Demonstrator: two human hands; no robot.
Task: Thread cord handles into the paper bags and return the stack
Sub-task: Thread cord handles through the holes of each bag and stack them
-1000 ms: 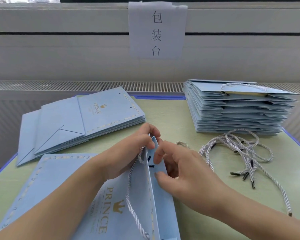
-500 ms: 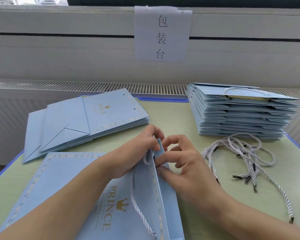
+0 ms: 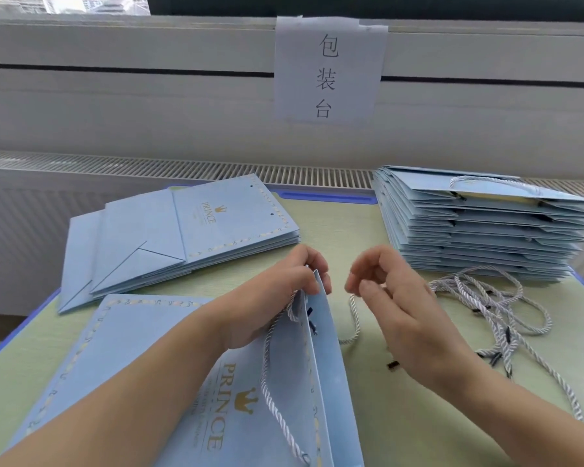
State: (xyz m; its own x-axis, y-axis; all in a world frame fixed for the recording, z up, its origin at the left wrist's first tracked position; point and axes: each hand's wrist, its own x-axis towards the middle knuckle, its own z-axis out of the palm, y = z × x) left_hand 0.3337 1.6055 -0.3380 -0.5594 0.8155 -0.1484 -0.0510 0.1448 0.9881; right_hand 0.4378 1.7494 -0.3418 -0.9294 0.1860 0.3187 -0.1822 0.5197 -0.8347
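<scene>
Fingers (image 3: 309, 276) of left hand (image 3: 277, 298) pinching rim of open paper bag (image 3: 321, 358); right hand (image 3: 395, 308) beside it, fingers loosely curled, pinching white cord (image 3: 353, 318).

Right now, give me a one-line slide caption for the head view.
Left hand pinches the light-blue paper bag's rim while the right hand lifts a white twisted cord handle beside it.
</scene>
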